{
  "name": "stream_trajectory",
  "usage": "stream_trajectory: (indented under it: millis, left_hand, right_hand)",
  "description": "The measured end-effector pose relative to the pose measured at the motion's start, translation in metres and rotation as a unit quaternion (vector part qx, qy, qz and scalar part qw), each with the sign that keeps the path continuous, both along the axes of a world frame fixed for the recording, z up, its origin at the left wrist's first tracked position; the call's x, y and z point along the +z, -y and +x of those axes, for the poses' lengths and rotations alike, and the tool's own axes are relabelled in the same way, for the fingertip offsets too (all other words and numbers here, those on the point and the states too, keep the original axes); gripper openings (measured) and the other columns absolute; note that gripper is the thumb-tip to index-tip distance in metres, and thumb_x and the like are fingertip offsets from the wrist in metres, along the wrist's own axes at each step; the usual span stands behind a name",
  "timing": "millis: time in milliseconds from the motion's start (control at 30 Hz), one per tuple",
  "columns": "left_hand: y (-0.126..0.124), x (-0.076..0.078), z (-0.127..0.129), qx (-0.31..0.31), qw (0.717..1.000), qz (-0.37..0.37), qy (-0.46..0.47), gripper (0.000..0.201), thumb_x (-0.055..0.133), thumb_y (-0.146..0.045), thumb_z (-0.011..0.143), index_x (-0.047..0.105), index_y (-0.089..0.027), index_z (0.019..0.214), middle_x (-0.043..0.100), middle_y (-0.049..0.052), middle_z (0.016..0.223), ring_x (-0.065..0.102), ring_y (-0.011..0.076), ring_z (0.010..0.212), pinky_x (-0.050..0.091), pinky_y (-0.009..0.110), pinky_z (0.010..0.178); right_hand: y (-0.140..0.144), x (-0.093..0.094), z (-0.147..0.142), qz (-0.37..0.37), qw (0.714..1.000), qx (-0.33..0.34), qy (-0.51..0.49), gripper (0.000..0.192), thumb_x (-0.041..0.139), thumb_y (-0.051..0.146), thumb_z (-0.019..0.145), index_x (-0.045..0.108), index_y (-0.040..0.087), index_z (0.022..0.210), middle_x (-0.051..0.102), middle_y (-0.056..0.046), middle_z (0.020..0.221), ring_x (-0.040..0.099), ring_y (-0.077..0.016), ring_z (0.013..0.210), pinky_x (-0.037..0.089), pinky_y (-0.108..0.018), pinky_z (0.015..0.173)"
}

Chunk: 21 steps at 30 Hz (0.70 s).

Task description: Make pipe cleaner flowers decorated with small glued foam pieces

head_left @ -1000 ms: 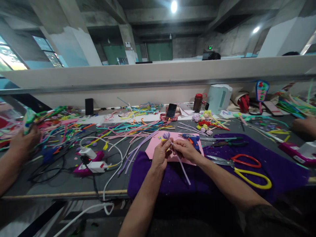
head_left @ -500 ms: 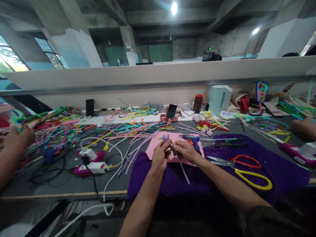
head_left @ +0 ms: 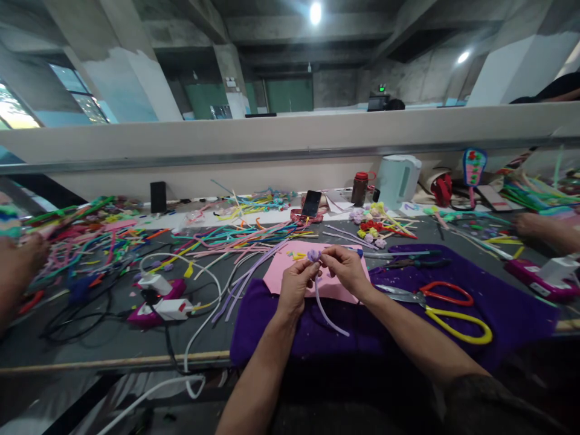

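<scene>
Between my two hands is a lilac pipe cleaner, its upper end curled into a small flower-like bundle and its loose tail bending down to the right. My left hand pinches the bundle from below. At its right side the fingertips of my right hand are closed on it too. Both hands are above a pink sheet that lies on a purple cloth. Small yellow pieces rest on the sheet. My right hand mostly hides a blue glue gun.
Scissors with red and yellow handles and pliers lie to the right. Purple pipe cleaners and a power strip with cables are left. Finished pompom flowers sit behind. Other people's hands work at both sides.
My right hand has shifted up, level with the curled bundle. The tail of the pipe cleaner, straighter before, now hangs in a curve. The view has turned slightly.
</scene>
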<state>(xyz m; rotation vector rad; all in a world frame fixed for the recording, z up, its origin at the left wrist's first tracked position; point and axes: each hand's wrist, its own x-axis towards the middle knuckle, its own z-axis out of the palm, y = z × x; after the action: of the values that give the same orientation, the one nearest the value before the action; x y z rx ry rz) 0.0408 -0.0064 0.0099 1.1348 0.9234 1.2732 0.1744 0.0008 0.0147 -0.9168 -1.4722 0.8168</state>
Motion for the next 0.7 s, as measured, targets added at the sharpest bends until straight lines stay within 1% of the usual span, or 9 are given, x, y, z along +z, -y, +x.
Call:
stream_trajectory:
  millis: [300,400,500,600,667,700]
  left_hand:
    - [0.0,-0.001,0.0,-0.007,1.0,0.015,-0.013,0.023,0.068,-0.035,0.062,0.065,-0.013,0.068,0.058,0.001,0.057,0.04,0.0062,0.045,0.026,0.02,0.044]
    - [0.0,-0.002,0.0,-0.013,1.0,0.004,-0.006,0.023,0.069,-0.034,0.061,0.065,-0.013,0.069,0.058,0.001,0.057,0.041,0.0061,0.046,0.026,0.019,0.044]
    - [-0.004,-0.004,-0.002,-0.018,0.998,-0.049,0.044,0.026,0.071,-0.033,0.059,0.065,-0.013,0.074,0.059,0.001,0.06,0.044,0.0061,0.047,0.027,0.019,0.044]
    - [-0.009,-0.005,-0.006,0.001,0.984,-0.106,0.141,0.03,0.073,-0.033,0.056,0.065,-0.014,0.077,0.061,0.002,0.067,0.051,0.0082,0.054,0.031,0.018,0.044]
    - [-0.012,-0.006,-0.007,0.014,0.975,-0.122,0.186,0.03,0.074,-0.034,0.055,0.065,-0.015,0.076,0.063,0.003,0.073,0.055,0.0096,0.061,0.036,0.019,0.048]
    - [-0.012,-0.007,-0.008,0.017,0.973,-0.124,0.195,0.03,0.074,-0.034,0.054,0.065,-0.015,0.076,0.063,0.003,0.075,0.055,0.0099,0.062,0.039,0.019,0.05]
  right_hand:
    - [-0.001,-0.002,0.0,0.002,0.999,-0.022,0.029,0.019,0.054,0.034,0.076,0.06,0.017,0.072,0.055,0.001,0.059,0.044,-0.008,0.045,0.035,-0.02,0.043]
    - [-0.001,0.0,0.0,0.005,0.999,-0.025,0.037,0.02,0.054,0.034,0.076,0.061,0.016,0.071,0.056,0.0,0.059,0.045,-0.008,0.045,0.035,-0.02,0.043]
    - [0.0,0.004,0.003,0.005,0.999,-0.029,0.033,0.025,0.05,0.037,0.078,0.062,0.016,0.072,0.057,-0.001,0.06,0.045,-0.0078,0.044,0.036,-0.02,0.042]
    - [0.001,0.007,0.006,-0.001,0.999,-0.035,0.013,0.029,0.046,0.04,0.081,0.061,0.016,0.075,0.058,-0.001,0.06,0.045,-0.0076,0.042,0.036,-0.02,0.041]
    - [0.002,0.006,0.004,-0.016,1.0,-0.015,0.015,0.03,0.046,0.04,0.081,0.06,0.015,0.073,0.058,-0.001,0.059,0.045,-0.0076,0.042,0.035,-0.02,0.04]
    - [0.003,0.004,0.001,-0.027,0.999,0.007,0.023,0.029,0.047,0.041,0.08,0.059,0.015,0.071,0.057,0.0,0.058,0.045,-0.0075,0.041,0.035,-0.02,0.04]
